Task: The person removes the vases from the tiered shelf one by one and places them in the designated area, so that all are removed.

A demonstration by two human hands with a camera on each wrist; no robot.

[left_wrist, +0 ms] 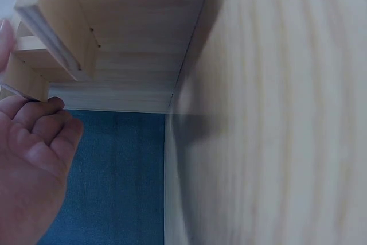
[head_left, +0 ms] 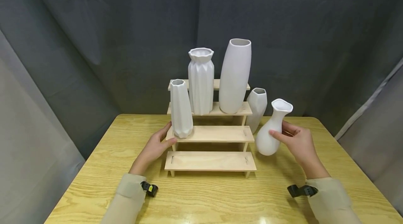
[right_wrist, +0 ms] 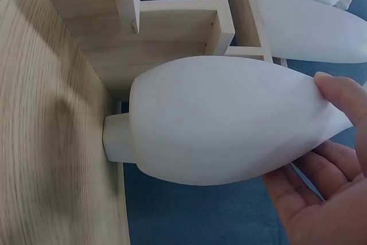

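A white bottle-shaped vase [head_left: 271,129] with a flared mouth stands on the table just right of the wooden stepped shelf [head_left: 214,134], leaning a little. My right hand [head_left: 291,136] grips it, thumb on the belly and fingers behind the neck. In the right wrist view the vase [right_wrist: 229,119] has its foot against the tabletop and my right hand [right_wrist: 321,159] wraps it. My left hand [head_left: 158,142] rests against the left end of the second step, beside a small faceted vase [head_left: 181,112], holding nothing. The left wrist view shows the left hand [left_wrist: 34,159] loosely curled under the shelf [left_wrist: 69,27].
A pleated vase [head_left: 200,80] and a tall smooth vase [head_left: 234,75] stand on the third step. Another faceted vase [head_left: 257,107] sits behind the shelf's right end. The lowest step [head_left: 209,161] is bare. The table [head_left: 220,196] backs onto grey curtains.
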